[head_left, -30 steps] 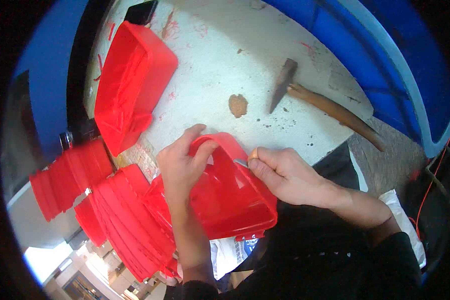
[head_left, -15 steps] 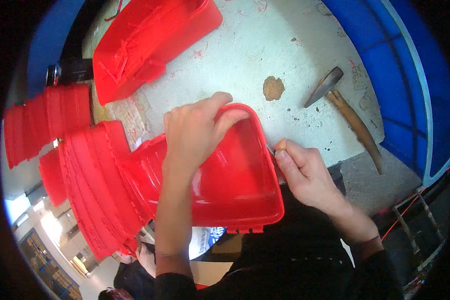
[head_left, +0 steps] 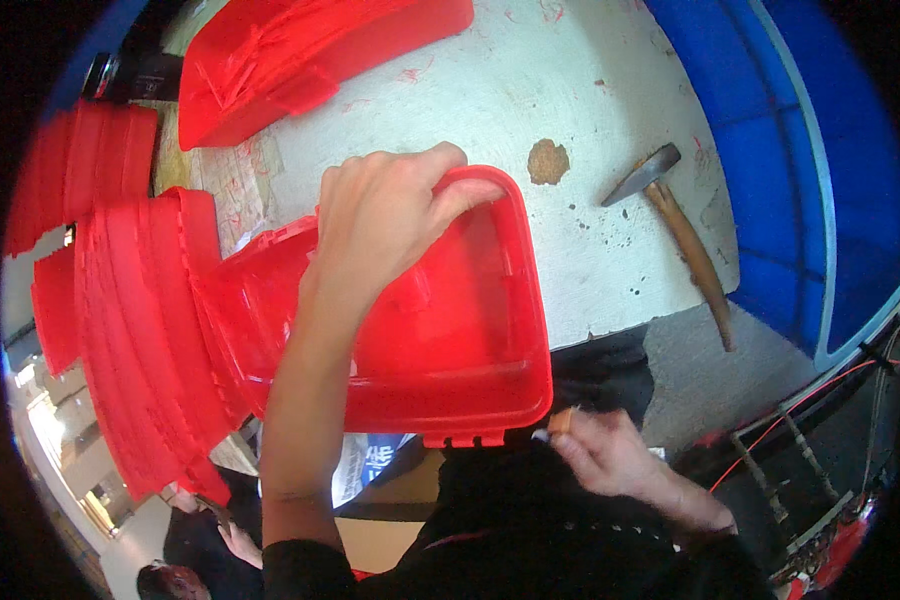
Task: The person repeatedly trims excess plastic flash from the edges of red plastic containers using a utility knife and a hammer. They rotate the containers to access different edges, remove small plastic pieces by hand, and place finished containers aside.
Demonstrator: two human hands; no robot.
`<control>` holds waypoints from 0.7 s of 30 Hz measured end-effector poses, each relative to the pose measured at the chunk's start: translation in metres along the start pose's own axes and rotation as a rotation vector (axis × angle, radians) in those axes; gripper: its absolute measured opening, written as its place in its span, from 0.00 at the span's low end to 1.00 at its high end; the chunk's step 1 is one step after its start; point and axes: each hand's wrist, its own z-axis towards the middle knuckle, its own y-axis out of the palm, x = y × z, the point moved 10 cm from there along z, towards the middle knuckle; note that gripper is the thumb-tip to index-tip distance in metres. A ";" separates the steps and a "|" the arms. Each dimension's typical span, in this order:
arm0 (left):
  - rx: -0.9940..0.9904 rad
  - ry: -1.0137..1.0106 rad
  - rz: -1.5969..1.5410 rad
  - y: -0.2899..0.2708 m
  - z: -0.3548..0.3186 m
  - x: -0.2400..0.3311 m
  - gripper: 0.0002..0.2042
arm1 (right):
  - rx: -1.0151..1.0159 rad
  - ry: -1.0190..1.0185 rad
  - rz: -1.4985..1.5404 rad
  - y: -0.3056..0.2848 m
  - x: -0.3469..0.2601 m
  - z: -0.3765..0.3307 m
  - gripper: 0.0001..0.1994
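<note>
A red plastic bin [head_left: 420, 350] lies tilted in front of me, its hollow side showing. My left hand [head_left: 375, 215] is closed on its far rim, with the thumb inside and the fingers over the outside. Just off the bin's near right corner, my right hand [head_left: 610, 450] is closed in a pinch on a small thin blade [head_left: 540, 435], blurred at its tip. Something orange [head_left: 562, 421] shows at the fingertips; whether it is a handle or a finger wrap I cannot tell. The blade is apart from the rim, near small tabs on the bin's lower edge.
A hammer [head_left: 685, 235] with a wooden handle lies on the worn white table [head_left: 490, 95]. Another red bin [head_left: 290, 75], holding red scraps, stands at the far left. Stacked red bins [head_left: 145, 320] crowd the left, near another person's hand [head_left: 238, 543]. Blue panels [head_left: 770, 180] border the right.
My right hand has moved down along the bin's right side, from the rim to below its near corner. My left hand keeps its hold. The whole view has shifted slightly.
</note>
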 end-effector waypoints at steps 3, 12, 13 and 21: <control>-0.030 -0.022 0.014 0.000 0.000 0.000 0.17 | 0.153 -0.069 -0.055 -0.033 -0.023 0.002 0.04; 0.053 0.027 -0.035 -0.007 -0.004 -0.001 0.20 | 0.461 0.049 -0.626 -0.096 -0.079 0.082 0.03; 0.089 0.044 -0.049 -0.009 -0.004 0.000 0.20 | 0.468 0.110 -0.655 -0.097 -0.078 0.084 0.04; 0.098 0.039 -0.088 -0.001 -0.004 -0.003 0.22 | 0.502 0.164 -0.822 -0.083 -0.085 0.071 0.05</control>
